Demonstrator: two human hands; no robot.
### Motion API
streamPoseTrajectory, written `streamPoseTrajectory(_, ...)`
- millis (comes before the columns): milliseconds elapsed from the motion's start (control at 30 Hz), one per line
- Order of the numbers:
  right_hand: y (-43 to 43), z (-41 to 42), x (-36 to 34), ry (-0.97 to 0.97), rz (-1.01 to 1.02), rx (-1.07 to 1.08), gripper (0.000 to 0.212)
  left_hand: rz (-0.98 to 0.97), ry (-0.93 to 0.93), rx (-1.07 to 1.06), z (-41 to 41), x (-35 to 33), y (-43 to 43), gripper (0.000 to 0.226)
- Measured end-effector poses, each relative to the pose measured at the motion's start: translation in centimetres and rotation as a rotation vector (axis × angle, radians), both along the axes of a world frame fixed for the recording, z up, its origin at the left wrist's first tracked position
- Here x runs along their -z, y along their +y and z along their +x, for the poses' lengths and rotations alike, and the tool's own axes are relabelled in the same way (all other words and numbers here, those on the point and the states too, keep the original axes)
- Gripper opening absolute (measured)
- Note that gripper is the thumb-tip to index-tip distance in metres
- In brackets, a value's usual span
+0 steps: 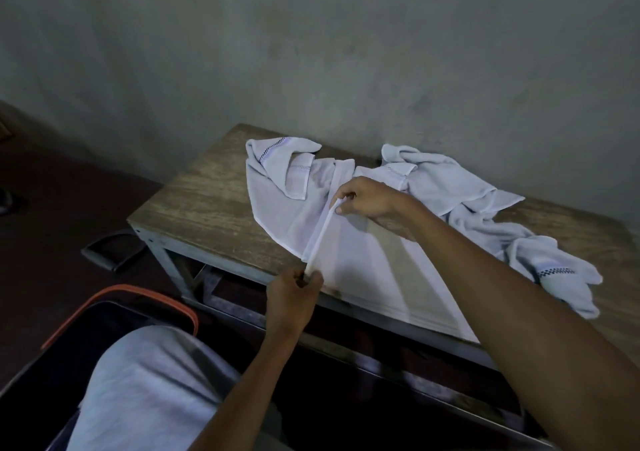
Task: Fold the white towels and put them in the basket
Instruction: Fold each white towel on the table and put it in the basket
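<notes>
A white towel lies spread on the wooden table, its near part hanging over the front edge. My left hand pinches the towel's left edge at the table's front. My right hand pinches the same edge farther back, so the hem runs taut between them. A second white towel lies crumpled at the back left. A third white towel sprawls across the right side. The dark basket with an orange rim stands on the floor at lower left, partly hidden by my knee.
A grey wall rises right behind the table. A dark handle-like object lies on the floor by the table's left leg. My knee in light grey cloth fills the lower left. The floor is dark reddish.
</notes>
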State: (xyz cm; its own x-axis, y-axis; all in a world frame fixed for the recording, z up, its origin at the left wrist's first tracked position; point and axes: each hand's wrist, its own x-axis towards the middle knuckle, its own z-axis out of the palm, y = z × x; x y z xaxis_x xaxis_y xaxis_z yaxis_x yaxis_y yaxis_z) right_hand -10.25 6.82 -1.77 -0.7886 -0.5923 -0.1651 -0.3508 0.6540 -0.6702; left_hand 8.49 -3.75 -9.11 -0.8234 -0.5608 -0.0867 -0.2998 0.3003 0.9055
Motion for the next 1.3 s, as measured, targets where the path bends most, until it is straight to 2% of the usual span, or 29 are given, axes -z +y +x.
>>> streamPoseTrajectory(133,1.6,0.5,-3.3,-0.017,-0.160,0.041,0.009,-0.006,0.235,-0.106,-0.7,-2.5,-0.1,0.014)
streamPoseTrajectory(200,2.9,1.1,-4.5,-0.080,-0.244,0.096,0.010,0.008,0.350,-0.086,-0.6,-4.2,1.1,0.010)
streamPoseTrajectory(300,5.4,1.9,-5.0,-0.127,-0.303,0.175,0.013,-0.070,0.489,0.024,-0.2,-5.7,3.8,0.015)
streamPoseTrajectory(400,8.7,2.5,-4.6,-0.174,-0.371,0.333,0.012,-0.117,0.512,0.145,-0.3,-5.0,6.8,0.021)
streamPoseTrajectory(467,11.4,2.9,-3.8,-0.165,-0.393,0.402,0.012,-0.284,0.550,0.245,-0.8,-3.6,9.1,0.017)
streamPoseTrajectory(600,16.6,3.8,-1.4,-0.130,-0.273,0.449,0.007,-0.514,0.508,0.446,-1.3,-1.2,13.1,0.017)
streamPoseTrajectory(700,19.0,3.9,0.3,-0.146,-0.234,0.537,0.013,-0.644,0.509,0.504,-1.7,0.1,15.0,0.017)
streamPoseTrajectory(833,20.2,4.3,2.4,-0.162,-0.234,0.576,0.011,-0.749,0.544,0.538,-2.1,1.4,16.1,0.014)
streamPoseTrajectory(1033,19.9,4.6,3.6,-0.022,-0.007,0.506,0.014,-0.833,0.499,0.626,-2.2,2.2,16.2,0.016)
streamPoseTrajectory(1133,19.5,4.6,4.2,0.049,0.147,0.475,0.018,-0.814,0.538,0.667,-2.0,1.8,16.1,0.018)
streamPoseTrajectory(1233,18.6,5.5,4.0,0.319,0.322,0.501,0.033,-0.728,0.579,0.602,-1.2,1.0,14.4,0.023)
streamPoseTrajectory(1300,17.4,7.0,3.5,0.527,0.267,0.510,0.036,-0.666,0.520,0.431,-0.5,0.7,11.8,0.024)
